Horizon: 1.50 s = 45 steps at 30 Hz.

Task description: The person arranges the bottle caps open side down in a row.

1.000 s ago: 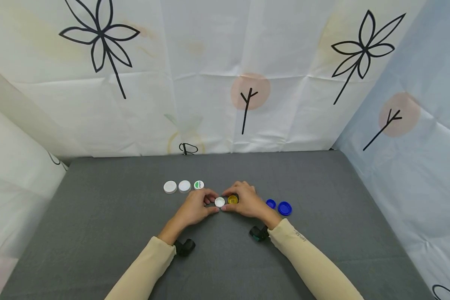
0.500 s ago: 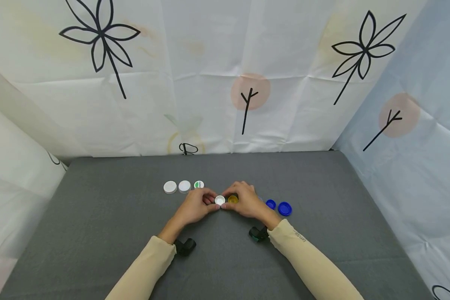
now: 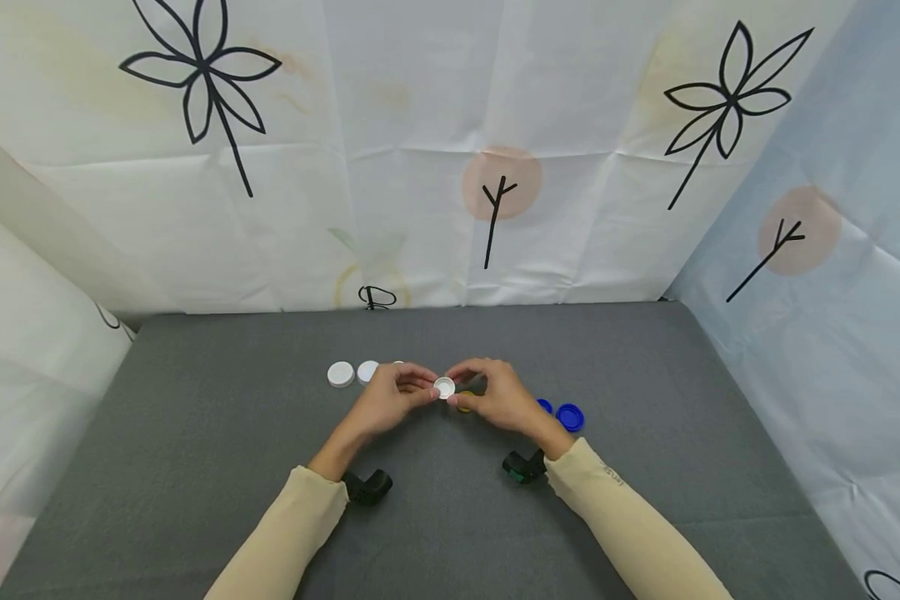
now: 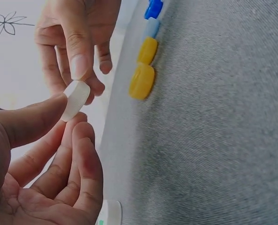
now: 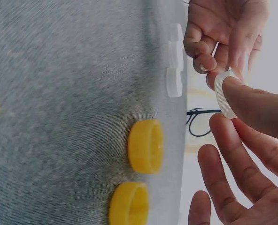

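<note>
A white bottle cap (image 3: 444,388), hollow side toward the head camera, is held off the table between both hands. My left hand (image 3: 390,398) pinches one edge with thumb and fingertips; the left wrist view shows its other fingers loosely curled below the cap (image 4: 77,101). On the opposite edge, the right hand (image 3: 501,398) pinches with thumb and fingertips. In the right wrist view the cap's ribbed side (image 5: 224,94) faces the camera. Beneath the right hand, a yellow cap (image 3: 465,405) is partly hidden; two yellow caps (image 5: 146,146) show in the right wrist view.
A row of white caps (image 3: 341,374) lies left on the grey cloth table (image 3: 435,533), one partly behind the left hand. Blue caps (image 3: 570,417) lie to the right, and a light blue cap (image 4: 151,27) sits beside the yellow ones. Printed white curtains (image 3: 405,208) enclose the table.
Both hands have raised the white cap from near the table and moved it slightly away from the body. The left hand now covers more of the white caps behind it.
</note>
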Each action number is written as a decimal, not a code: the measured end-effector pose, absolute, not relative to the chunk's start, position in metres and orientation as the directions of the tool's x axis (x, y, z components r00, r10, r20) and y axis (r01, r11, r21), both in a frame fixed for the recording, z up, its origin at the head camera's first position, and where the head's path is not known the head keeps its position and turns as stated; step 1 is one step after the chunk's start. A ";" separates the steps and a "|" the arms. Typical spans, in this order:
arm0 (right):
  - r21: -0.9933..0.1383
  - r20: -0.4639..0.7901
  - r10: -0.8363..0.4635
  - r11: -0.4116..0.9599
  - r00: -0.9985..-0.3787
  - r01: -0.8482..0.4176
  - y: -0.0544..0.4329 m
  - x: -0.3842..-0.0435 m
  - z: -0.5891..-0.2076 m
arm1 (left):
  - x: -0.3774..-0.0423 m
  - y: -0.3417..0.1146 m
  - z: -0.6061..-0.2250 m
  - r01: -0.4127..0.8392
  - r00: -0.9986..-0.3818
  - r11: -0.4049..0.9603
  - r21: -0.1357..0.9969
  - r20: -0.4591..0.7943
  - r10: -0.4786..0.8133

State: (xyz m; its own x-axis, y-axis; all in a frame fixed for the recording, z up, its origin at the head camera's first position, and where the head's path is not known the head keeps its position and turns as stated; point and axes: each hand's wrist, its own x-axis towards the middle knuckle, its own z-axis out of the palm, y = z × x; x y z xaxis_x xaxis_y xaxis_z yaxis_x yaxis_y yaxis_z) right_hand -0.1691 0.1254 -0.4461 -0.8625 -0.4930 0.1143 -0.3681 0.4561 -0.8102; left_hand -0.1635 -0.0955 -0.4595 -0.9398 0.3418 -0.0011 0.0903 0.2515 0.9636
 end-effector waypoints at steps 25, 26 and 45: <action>-0.857 0.268 -0.431 0.301 -0.862 -0.418 0.127 -0.172 -0.441 | -0.169 -0.099 -0.446 -0.074 -0.922 0.061 0.995 -0.091 0.376; -0.858 0.272 -0.435 0.295 -0.858 -0.421 0.127 -0.172 -0.441 | -0.168 -0.099 -0.446 -0.080 -0.920 0.057 0.995 -0.096 0.380; -0.849 0.125 -0.505 0.391 -0.854 -0.355 0.122 -0.181 -0.435 | -0.173 -0.106 -0.450 0.197 -0.912 0.185 0.963 0.110 0.396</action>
